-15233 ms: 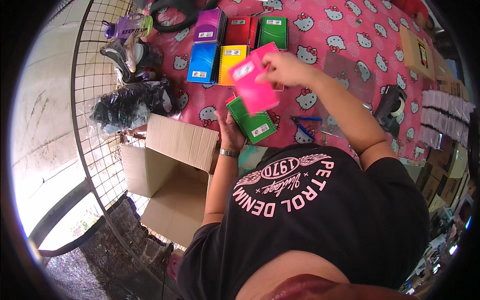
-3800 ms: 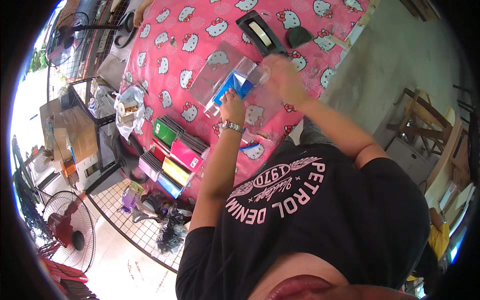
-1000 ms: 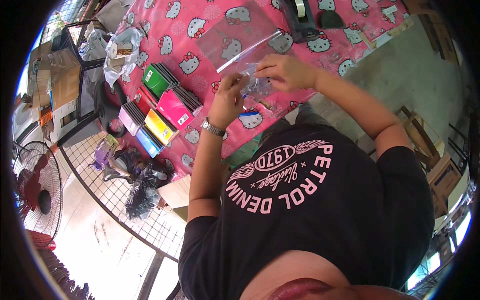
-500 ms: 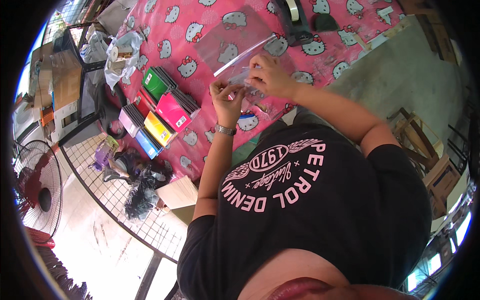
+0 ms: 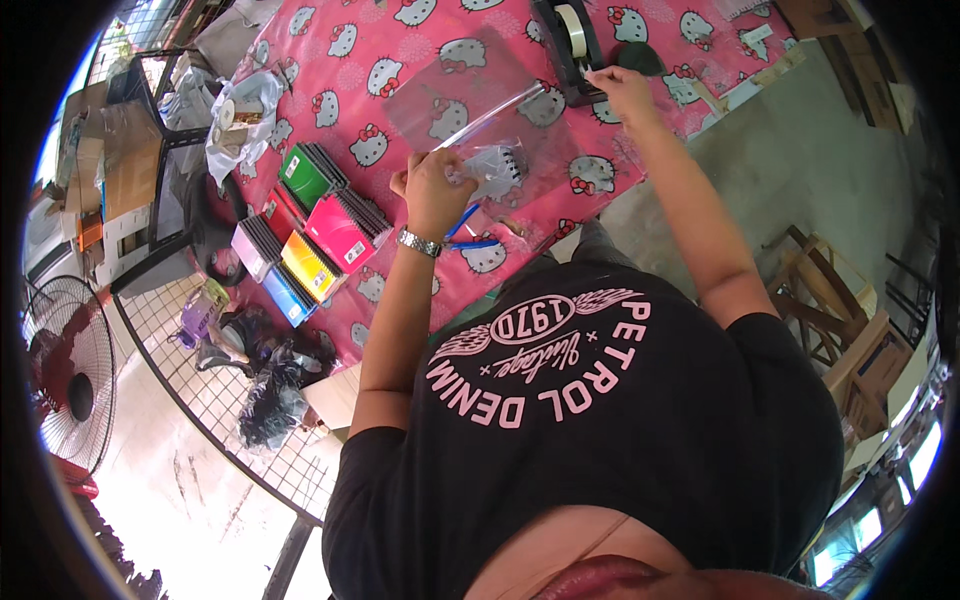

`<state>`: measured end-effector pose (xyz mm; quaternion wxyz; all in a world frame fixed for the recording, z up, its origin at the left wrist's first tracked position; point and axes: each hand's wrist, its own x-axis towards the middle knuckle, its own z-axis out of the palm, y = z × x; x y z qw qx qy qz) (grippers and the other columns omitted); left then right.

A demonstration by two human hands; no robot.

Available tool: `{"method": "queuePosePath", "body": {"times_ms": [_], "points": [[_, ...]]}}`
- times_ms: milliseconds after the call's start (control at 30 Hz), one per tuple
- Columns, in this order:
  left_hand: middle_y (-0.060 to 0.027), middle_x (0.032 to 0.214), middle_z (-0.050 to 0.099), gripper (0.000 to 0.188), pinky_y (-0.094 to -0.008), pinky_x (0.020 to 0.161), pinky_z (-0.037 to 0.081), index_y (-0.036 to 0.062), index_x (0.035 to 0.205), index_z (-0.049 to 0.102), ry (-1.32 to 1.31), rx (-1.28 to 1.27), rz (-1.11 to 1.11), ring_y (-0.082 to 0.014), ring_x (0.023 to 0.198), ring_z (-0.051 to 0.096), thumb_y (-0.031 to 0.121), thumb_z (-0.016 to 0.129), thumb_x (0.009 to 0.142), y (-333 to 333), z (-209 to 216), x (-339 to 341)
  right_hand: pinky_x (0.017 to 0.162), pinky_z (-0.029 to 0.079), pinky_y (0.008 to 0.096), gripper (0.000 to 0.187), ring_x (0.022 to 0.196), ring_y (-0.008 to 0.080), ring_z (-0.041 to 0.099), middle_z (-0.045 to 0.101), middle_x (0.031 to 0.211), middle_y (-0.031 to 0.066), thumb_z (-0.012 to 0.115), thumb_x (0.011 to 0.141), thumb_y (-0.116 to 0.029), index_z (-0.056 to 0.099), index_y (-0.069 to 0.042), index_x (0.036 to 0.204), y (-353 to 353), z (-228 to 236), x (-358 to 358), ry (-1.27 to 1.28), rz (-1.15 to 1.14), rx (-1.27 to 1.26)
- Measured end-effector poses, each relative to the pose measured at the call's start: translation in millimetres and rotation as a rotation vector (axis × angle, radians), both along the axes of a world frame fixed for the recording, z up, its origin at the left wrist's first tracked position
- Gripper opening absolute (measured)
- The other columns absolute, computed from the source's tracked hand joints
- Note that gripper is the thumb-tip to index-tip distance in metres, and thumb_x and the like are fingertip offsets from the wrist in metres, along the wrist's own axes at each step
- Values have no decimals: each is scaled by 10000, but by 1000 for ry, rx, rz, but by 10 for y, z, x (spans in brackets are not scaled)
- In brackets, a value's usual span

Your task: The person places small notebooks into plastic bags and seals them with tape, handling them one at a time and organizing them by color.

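Clear plastic wraps a small pale spiral notebook (image 5: 493, 172) near the table's front edge, its dark coil facing right. My left hand (image 5: 436, 188) is closed on the left side of that wrapped notebook. Farther right, my right hand (image 5: 622, 93) has its fingers pinched at the cutting end of a black tape dispenser (image 5: 568, 55), on the end of the clear tape. Blue-handled scissors (image 5: 472, 242) lie just nearer than the notebook. Beyond my left hand, clear plastic sleeves (image 5: 470, 85) lie flat on the pink patterned tablecloth (image 5: 340, 100).
Stacks of spiral notebooks (image 5: 312, 220) in several colours stand at the left. Behind them is a white plastic bag (image 5: 243, 125) with rolls in it. A dark green object (image 5: 637, 58) sits beside the dispenser. A fan (image 5: 72, 375) stands at far left, cardboard boxes (image 5: 880, 375) at right.
My right hand has left the wrapped notebook and moved right and away to the tape dispenser. My left hand has stayed on the notebook, which now shows more fully, as do the scissors.
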<state>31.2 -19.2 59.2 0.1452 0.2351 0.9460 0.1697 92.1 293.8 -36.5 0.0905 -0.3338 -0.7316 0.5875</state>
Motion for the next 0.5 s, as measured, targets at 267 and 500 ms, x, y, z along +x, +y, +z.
{"method": "queuePosePath", "body": {"times_ms": [267,500], "points": [[-44,917,655,276,-329,838,422,86,914,705,-196,468,148,-218,944,517,131,751,645,-276,-288,40,481,348,210,74,586,69,452,492,709,-10,574,867,-92,526,-74,815,-508,-173,659,213,-104,-962],[-51,951,651,228,-334,873,399,75,913,706,-161,644,272,-222,951,509,114,711,688,-225,-496,199,476,351,277,184,550,101,451,466,649,-1,619,823,-220,546,-62,765,-1087,757,-547,152,983,-540]]}}
